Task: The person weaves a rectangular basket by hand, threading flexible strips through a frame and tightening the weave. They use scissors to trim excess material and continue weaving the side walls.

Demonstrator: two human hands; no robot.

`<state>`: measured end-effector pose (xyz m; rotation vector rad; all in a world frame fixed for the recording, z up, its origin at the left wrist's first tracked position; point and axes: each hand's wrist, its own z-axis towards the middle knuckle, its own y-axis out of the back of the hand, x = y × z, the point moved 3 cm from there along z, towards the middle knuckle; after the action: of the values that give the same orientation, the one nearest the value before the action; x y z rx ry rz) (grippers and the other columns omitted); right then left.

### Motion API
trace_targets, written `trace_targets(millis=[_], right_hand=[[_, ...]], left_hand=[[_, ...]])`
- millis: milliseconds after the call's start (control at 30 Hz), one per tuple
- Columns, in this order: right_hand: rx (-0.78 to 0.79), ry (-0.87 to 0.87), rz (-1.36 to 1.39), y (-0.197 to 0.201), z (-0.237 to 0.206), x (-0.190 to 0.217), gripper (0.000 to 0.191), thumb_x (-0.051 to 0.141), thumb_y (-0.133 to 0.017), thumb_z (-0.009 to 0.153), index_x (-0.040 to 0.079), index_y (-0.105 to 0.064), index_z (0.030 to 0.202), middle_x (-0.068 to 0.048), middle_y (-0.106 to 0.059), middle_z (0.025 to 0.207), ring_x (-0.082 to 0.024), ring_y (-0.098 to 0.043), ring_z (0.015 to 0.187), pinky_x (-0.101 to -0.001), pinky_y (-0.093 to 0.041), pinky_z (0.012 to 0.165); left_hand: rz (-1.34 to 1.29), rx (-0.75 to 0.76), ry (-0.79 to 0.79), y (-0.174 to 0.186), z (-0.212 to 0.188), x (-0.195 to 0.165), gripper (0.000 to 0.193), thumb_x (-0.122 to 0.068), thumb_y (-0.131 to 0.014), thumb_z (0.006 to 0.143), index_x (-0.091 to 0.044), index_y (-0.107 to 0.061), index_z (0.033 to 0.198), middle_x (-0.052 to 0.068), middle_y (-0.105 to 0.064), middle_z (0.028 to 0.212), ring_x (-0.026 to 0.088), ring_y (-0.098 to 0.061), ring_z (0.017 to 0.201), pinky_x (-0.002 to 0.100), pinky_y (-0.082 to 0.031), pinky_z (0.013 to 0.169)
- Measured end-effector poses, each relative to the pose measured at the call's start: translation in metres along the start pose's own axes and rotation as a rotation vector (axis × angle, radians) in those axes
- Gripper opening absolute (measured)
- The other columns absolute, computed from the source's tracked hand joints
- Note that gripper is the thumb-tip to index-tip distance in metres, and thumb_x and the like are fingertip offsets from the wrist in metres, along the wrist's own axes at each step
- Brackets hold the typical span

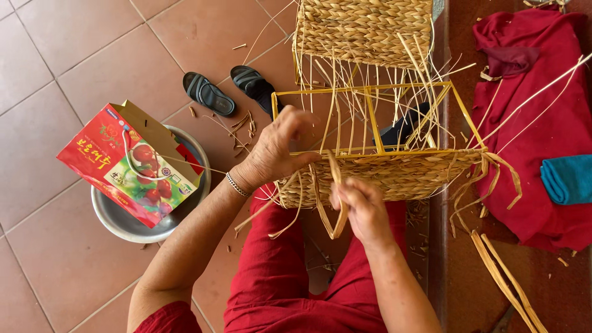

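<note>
Just above your lap, at the centre of the view, sits the half-woven basket [394, 172]: a yellow wire frame [370, 117] with straw strands woven along its lower band and loose upright strands poking through the open part. Your left hand [274, 151] rests at nine o'clock of the basket, fingers curled over the frame's corner and gripping it, a bracelet [237, 184] at the wrist. Your right hand [364, 206] is at six o'clock of the basket, closed in a pinch on a flat straw strand [338, 203] that loops down from the woven edge and back up.

At twelve o'clock, touching the frame's far side, stands a finished woven panel [364, 31]. At ten o'clock on the tiled floor [68, 68] lie two dark sandals [231, 89], side by side. At nine o'clock, well apart from your left hand, a red gift bag [129, 163] printed with fruit lies in a metal basin [117, 225]. At three o'clock a red cloth [530, 123] is spread out with a folded teal cloth [567, 179] on it. At four o'clock, loose straw strips [505, 277] lie on the dark floor.
</note>
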<state>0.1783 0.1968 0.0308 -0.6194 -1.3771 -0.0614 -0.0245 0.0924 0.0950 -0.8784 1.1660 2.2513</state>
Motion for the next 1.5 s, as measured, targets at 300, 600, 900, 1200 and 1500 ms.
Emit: trace_targets(millis=[300,600,900,1200,1500], right_hand=[[-0.245,0.062,-0.518,0.01,0.042,-0.043,0.044,0.04,-0.048,0.11,0.012,-0.061,0.078,0.0,-0.044,0.063,-0.01,-0.04,0.054,-0.0268,-0.035,0.047],[-0.367,0.571,-1.162,-0.033,0.023,-0.036,0.02,0.003,-0.077,0.086,0.005,-0.066,0.103,-0.006,-0.066,0.087,-0.019,-0.066,0.076,-0.0356,-0.055,0.065],[-0.325,0.436,-0.976,-0.055,0.028,-0.033,0.014,-0.005,-0.071,0.086,0.001,-0.066,0.097,-0.01,-0.065,0.087,-0.029,-0.067,0.077,-0.0392,-0.053,0.068],[-0.279,0.534,-0.992,-0.042,0.025,-0.027,0.017,0.0,-0.07,0.094,0.003,-0.068,0.111,-0.01,-0.069,0.092,-0.026,-0.069,0.082,-0.0378,-0.056,0.075],[-0.317,0.672,-1.317,-0.045,0.021,-0.035,0.029,0.0,-0.069,0.094,0.002,-0.064,0.123,-0.011,-0.067,0.097,-0.028,-0.068,0.086,-0.0416,-0.055,0.078]], left_hand=[[-0.018,0.176,-0.025,-0.009,0.013,0.022,0.018,-0.003,-0.077,0.087,-0.004,-0.073,0.104,0.009,-0.071,0.09,0.022,-0.072,0.08,0.032,-0.059,0.073],[-0.174,0.269,0.353,-0.031,0.014,0.073,0.015,-0.005,-0.075,0.086,-0.003,-0.073,0.101,0.005,-0.076,0.079,0.007,-0.072,0.073,0.026,-0.058,0.065],[-0.237,0.391,0.325,-0.039,0.015,0.085,0.015,0.002,-0.078,0.079,-0.004,-0.069,0.09,0.001,-0.071,0.079,0.005,-0.063,0.076,0.025,-0.053,0.066],[-0.476,0.527,0.498,-0.038,0.018,0.079,0.013,-0.005,-0.078,0.085,-0.005,-0.075,0.098,-0.001,-0.076,0.083,0.005,-0.067,0.078,0.024,-0.057,0.07],[-0.22,0.615,0.539,-0.033,0.026,0.087,0.021,-0.014,-0.086,0.074,-0.009,-0.078,0.093,0.0,-0.078,0.085,0.009,-0.072,0.08,0.026,-0.059,0.072]])
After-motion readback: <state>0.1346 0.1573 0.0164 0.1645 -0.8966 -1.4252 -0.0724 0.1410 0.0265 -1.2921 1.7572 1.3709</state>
